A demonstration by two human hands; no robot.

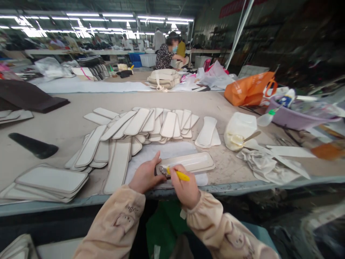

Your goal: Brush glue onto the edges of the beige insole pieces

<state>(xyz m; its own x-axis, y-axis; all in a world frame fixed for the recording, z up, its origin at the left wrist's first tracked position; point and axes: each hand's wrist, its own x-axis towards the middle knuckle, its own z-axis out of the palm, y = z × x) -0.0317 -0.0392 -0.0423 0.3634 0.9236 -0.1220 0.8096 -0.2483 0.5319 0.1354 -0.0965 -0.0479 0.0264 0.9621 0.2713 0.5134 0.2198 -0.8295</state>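
Note:
My left hand (146, 175) lies with its fingers pressed on the near end of a long cream rounded strip (192, 162) that rests on a white sheet (161, 151) at the table's front edge. My right hand (185, 187) is closed around a yellow-handled brush (180, 175), its bristle end touching the strip's left end beside my left fingers. Both arms wear peach sleeves.
Several cream strips (140, 124) fan out behind the sheet, with more stacked at the front left (51, 180). A white glue tub (238, 130) with a stick, crumpled cloth (262, 163), an orange bag (249, 88) and a purple basin (293, 117) lie right. A person (168, 54) works at the far table.

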